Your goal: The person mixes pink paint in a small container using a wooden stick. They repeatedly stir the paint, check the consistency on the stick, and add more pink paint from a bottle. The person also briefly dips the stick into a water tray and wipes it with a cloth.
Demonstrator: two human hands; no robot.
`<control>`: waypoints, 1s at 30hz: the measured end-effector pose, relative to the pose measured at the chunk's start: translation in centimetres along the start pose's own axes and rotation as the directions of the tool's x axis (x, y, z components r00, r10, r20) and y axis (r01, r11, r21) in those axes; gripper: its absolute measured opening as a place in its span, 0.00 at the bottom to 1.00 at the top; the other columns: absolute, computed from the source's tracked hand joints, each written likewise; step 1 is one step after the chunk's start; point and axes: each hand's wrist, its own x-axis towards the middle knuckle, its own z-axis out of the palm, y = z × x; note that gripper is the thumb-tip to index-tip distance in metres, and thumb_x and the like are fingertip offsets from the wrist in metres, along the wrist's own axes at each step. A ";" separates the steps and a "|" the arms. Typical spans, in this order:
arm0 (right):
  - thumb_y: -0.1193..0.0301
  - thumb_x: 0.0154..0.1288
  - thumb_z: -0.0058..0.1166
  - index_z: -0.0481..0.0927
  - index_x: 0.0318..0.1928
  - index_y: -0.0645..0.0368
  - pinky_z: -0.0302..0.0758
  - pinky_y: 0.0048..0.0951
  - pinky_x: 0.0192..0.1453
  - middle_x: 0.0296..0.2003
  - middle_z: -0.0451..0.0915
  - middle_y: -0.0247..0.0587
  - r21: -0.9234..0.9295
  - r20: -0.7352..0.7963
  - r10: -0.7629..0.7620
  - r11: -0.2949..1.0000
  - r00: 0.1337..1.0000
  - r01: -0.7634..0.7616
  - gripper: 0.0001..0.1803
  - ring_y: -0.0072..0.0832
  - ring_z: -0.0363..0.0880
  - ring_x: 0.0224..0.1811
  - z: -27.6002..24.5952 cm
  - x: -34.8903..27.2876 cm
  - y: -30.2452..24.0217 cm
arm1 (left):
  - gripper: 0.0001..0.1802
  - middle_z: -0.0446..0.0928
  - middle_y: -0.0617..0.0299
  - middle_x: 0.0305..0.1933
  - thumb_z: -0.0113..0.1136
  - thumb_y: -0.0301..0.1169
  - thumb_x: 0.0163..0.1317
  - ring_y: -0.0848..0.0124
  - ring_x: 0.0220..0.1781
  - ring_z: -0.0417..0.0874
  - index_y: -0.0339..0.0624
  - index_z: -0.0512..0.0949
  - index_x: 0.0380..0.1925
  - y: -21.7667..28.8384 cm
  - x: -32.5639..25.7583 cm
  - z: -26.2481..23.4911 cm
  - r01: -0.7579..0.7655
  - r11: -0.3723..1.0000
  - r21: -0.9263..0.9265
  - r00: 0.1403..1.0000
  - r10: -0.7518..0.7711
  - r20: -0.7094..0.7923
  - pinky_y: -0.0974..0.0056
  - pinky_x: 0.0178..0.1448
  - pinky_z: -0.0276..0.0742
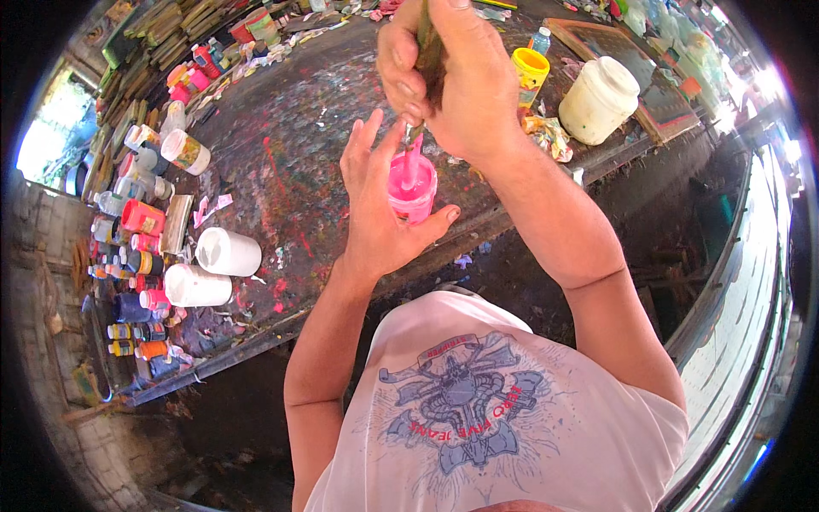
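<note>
A clear plastic cup of bright pink paint (413, 207) stands on the paint-stained table near its front edge. My right hand (474, 85) is closed around a wooden stick (431, 58), held upright above the cup. The lower end of the stick is coated pink and dips into the paint. Beside the cup, on its left, is my left hand (372, 192), with fingers stretched upward and thumb spread out to the right below the cup. Whether the left palm touches the cup's side I cannot tell.
Two white tubs (229, 252) and many paint bottles (141, 218) line the table's left side. A yellow container (531, 72), a large white jar (600, 101) and a framed screen (623, 68) are at the right. The dark worktable (299, 162) has pink and red stains.
</note>
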 end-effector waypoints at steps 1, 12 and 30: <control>0.35 0.93 0.39 0.78 0.34 0.55 0.65 0.25 0.25 0.21 0.73 0.31 -0.044 -0.015 0.001 0.999 1.000 -0.002 0.39 0.19 0.68 0.19 0.6 -0.4 -0.6 | 0.68 0.55 0.37 0.93 0.93 0.48 0.50 0.31 0.93 0.53 0.44 0.64 0.88 0.1 0.0 0.1 0.000 1.000 -0.003 1.000 0.000 0.003 0.29 0.92 0.49; 0.36 0.94 0.40 0.76 0.33 0.56 0.61 0.25 0.24 0.21 0.72 0.31 0.000 0.055 -0.231 0.973 0.971 0.231 0.39 0.18 0.66 0.19 0.2 -0.3 1.0 | 0.59 0.58 0.37 0.90 0.89 0.49 0.52 0.27 0.92 0.52 0.34 0.70 0.79 -0.7 -0.6 1.7 -0.003 0.994 0.111 0.998 -0.004 0.064 0.26 0.91 0.51; 0.32 0.92 0.36 0.71 0.29 0.52 0.58 0.28 0.20 0.18 0.65 0.30 0.419 -0.020 -0.107 0.902 0.994 0.106 0.41 0.21 0.57 0.15 0.1 -0.8 -4.6 | 0.58 0.49 0.37 0.95 0.86 0.44 0.50 0.27 0.96 0.44 0.46 0.72 0.82 -4.8 -3.6 0.7 0.056 0.980 0.193 0.953 -0.110 0.282 0.24 0.92 0.46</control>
